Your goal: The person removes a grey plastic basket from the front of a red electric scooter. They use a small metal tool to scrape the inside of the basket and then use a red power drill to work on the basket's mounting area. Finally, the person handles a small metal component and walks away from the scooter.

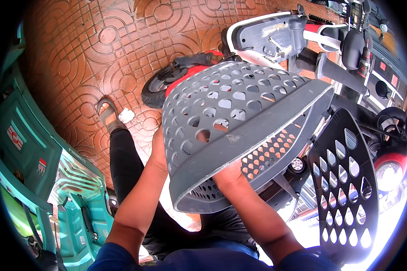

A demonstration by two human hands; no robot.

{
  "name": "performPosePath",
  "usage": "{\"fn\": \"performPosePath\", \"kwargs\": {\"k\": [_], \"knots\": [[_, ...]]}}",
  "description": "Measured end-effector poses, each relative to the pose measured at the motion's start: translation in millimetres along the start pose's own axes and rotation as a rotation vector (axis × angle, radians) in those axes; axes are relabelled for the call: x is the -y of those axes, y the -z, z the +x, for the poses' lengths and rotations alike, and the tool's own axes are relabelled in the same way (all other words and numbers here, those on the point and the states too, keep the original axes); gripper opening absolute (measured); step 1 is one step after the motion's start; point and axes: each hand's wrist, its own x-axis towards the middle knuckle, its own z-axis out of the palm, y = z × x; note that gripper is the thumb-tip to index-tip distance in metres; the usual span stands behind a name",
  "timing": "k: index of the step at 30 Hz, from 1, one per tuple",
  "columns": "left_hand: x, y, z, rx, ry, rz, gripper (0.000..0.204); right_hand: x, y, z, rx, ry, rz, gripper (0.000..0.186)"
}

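Note:
A grey plastic basket (239, 135) with rows of teardrop holes is in front of me, its mouth tilted toward me. Its dark perforated lid (346, 180) hangs open on the right, hinged to the rim. Against the outside of the basket's left wall is my left hand (158, 147); its fingers are hidden behind the basket. My right hand (228, 174) reaches in through the mouth, under the rim, and its fingers are out of sight inside. Some skin shows through the wall's holes. Whether the basket is fastened to anything, I cannot tell.
Behind the basket are a scooter wheel (153, 90) and a grey and white footboard (267, 38). Green plastic panels (27, 131) stand at left. My sandalled foot (107, 113) rests on patterned red paving (86, 58), beside crumpled white paper (127, 115). A red-cased headlight (389, 176) is at right.

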Motion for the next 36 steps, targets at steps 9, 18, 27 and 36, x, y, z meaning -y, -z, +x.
{"fn": "performPosePath", "kwargs": {"k": [9,18,27,36], "knots": [[7,36,8,0.186,-0.034,0.169,0.030,7,-2,0,-0.003,0.050,0.068,0.019],[4,3,-2,0.049,-0.129,0.284,0.037,-7,-14,-2,-0.018,0.011,0.049,0.016],[1,-24,-10,0.196,-0.047,-0.039,0.082,-17,-1,9,0.029,0.144,0.026,0.014],[5,-40,-17,0.065,-0.142,0.177,0.106,-26,8,36,0.143,0.488,-0.056,0.012]]}}
